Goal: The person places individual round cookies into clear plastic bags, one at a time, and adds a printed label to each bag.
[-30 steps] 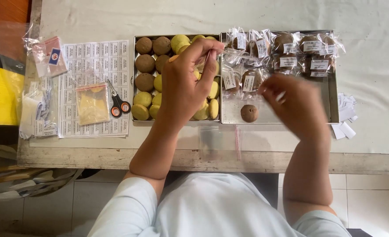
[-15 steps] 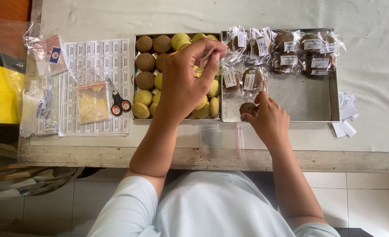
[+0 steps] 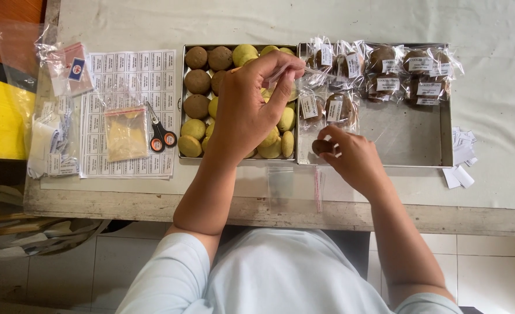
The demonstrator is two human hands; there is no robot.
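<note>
My left hand (image 3: 247, 107) is raised over the left metal tray (image 3: 181, 125), which holds several round brown and yellow-green cookies (image 3: 197, 81). Its thumb and fingers pinch a small clear plastic bag (image 3: 282, 72). My right hand (image 3: 355, 160) is low over the near left corner of the right metal tray (image 3: 406, 139), fingers closed on a loose brown cookie (image 3: 321, 146). Several bagged, labelled cookies (image 3: 385, 71) lie along that tray's far side.
A sheet of printed labels (image 3: 127, 72) lies left of the trays, with red-handled scissors (image 3: 160, 135) and a small bag with yellow contents (image 3: 127, 132) on it. Loose plastic bags (image 3: 54, 64) sit far left. An empty clear bag (image 3: 292, 186) lies near the table edge, paper slips (image 3: 458, 171) at right.
My right hand came down from above the right tray to its near left corner and closed on the loose brown cookie. My left hand stayed raised over the left tray.
</note>
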